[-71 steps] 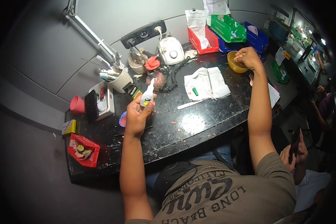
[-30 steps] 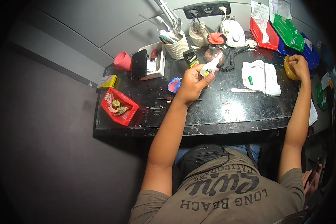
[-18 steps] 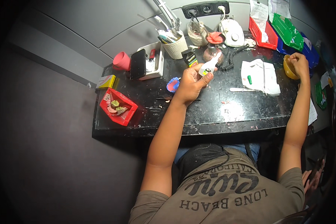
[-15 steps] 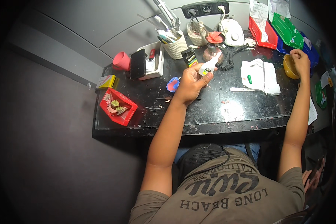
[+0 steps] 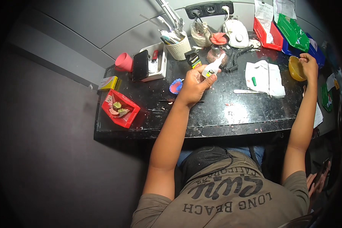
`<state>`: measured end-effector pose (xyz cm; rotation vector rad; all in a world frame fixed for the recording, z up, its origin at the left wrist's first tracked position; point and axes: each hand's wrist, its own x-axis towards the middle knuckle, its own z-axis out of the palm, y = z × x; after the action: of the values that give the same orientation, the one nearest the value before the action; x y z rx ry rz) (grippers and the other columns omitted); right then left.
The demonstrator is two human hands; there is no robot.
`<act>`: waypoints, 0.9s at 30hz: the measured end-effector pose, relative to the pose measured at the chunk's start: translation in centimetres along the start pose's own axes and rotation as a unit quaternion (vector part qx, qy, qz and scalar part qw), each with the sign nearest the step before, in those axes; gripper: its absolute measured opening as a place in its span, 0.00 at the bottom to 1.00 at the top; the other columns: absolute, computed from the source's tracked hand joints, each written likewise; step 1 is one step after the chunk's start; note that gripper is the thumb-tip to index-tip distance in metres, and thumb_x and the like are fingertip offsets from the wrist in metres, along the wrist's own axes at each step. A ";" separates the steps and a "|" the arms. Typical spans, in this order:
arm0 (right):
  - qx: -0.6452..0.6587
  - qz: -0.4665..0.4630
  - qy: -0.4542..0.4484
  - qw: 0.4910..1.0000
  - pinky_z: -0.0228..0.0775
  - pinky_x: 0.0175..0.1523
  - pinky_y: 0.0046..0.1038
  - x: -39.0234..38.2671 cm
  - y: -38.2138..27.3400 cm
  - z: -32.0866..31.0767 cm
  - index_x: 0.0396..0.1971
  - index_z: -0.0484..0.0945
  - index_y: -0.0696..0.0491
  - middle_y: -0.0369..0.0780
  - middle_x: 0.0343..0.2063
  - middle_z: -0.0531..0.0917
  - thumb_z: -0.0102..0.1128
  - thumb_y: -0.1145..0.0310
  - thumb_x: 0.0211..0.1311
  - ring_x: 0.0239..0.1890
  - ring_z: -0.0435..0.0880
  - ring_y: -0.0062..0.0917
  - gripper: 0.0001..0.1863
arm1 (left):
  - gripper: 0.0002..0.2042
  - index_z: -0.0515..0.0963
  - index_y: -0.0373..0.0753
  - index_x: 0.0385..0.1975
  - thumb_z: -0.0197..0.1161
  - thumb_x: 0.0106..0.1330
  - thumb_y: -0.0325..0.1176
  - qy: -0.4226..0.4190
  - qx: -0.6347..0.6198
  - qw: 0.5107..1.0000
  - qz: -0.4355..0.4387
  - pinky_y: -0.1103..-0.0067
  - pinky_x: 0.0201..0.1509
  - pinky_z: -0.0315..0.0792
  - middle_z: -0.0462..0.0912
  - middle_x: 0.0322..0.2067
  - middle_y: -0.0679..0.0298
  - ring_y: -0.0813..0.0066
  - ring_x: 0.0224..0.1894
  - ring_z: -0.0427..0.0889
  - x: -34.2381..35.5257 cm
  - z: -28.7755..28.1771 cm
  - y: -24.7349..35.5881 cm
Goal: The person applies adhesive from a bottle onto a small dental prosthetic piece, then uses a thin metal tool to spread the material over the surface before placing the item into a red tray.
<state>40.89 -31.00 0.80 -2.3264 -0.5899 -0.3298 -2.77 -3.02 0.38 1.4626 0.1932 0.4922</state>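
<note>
My left hand point(image 5: 197, 83) grips a small white squeeze bottle point(image 5: 211, 69) with a narrow nozzle, held above the black desk beside a blue-and-pink moulded piece point(image 5: 176, 86). My right hand point(image 5: 309, 66) is at the upper edge of a yellow rubber bowl point(image 5: 295, 71), fingers bent together; whatever they hold, if anything, is too small to make out. Between my hands lies a white paper sheet point(image 5: 262, 78) bearing a small green cap point(image 5: 254, 80) and a thin metal tool, with a white-handled spatula point(image 5: 248, 91) along its near side.
At left are a red bin point(image 5: 127, 118) with pieces, pink cup point(image 5: 124, 60), white container point(image 5: 161, 72) and tool holder point(image 5: 181, 51). A white device point(image 5: 235, 36), red point(image 5: 276, 45), green point(image 5: 292, 30) and blue point(image 5: 319, 53) bins stand behind. Another person's hands point(image 5: 319, 182) hold a phone at lower right.
Since 2.4 seconds ago the view has swung so the desk appears further right. In the last half second my right hand has shifted slightly up and right at the bowl; my left hand stays put.
</note>
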 end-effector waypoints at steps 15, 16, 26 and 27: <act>0.151 -0.068 0.027 0.986 0.71 0.43 0.17 0.9 4.1 -3.6 0.45 0.82 0.59 0.34 0.34 0.84 0.65 0.74 0.62 0.35 0.79 0.14 0.12 | 0.09 0.81 0.35 0.41 0.68 0.65 0.31 -0.005 -0.035 0.998 0.052 0.85 0.33 0.66 0.79 0.29 0.74 0.89 0.29 0.72 0.8 -1.0 -2.7; 0.152 -0.122 0.048 0.980 0.71 0.47 0.18 -0.2 1.7 -3.8 0.44 0.82 0.60 0.33 0.35 0.83 0.64 0.75 0.63 0.37 0.80 0.14 0.11 | 0.09 0.81 0.35 0.41 0.68 0.65 0.30 0.000 -0.035 0.998 0.060 0.85 0.34 0.67 0.80 0.30 0.73 0.88 0.30 0.73 0.6 -1.3 -2.8; 0.168 -0.395 -0.147 0.891 0.74 0.41 0.21 -20.7 -29.2 -8.3 0.39 0.80 0.59 0.38 0.36 0.85 0.63 0.83 0.56 0.38 0.84 0.18 0.10 | 0.10 0.80 0.30 0.43 0.67 0.65 0.26 -0.012 -0.003 0.996 0.090 0.81 0.47 0.73 0.85 0.38 0.65 0.84 0.40 0.78 2.0 -0.3 -3.0; 0.171 -0.417 -0.183 0.874 0.75 0.39 0.21 -22.4 -32.0 -7.3 0.38 0.81 0.59 0.39 0.36 0.85 0.65 0.82 0.53 0.36 0.84 0.18 0.11 | 0.10 0.80 0.30 0.43 0.67 0.65 0.26 -0.006 0.000 0.996 0.090 0.81 0.47 0.73 0.85 0.38 0.65 0.84 0.40 0.78 1.8 -0.5 -3.1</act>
<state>5.11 -22.48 15.71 -1.6794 -1.6974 -0.1417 -0.75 -1.91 -2.37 1.4900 0.0518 0.6300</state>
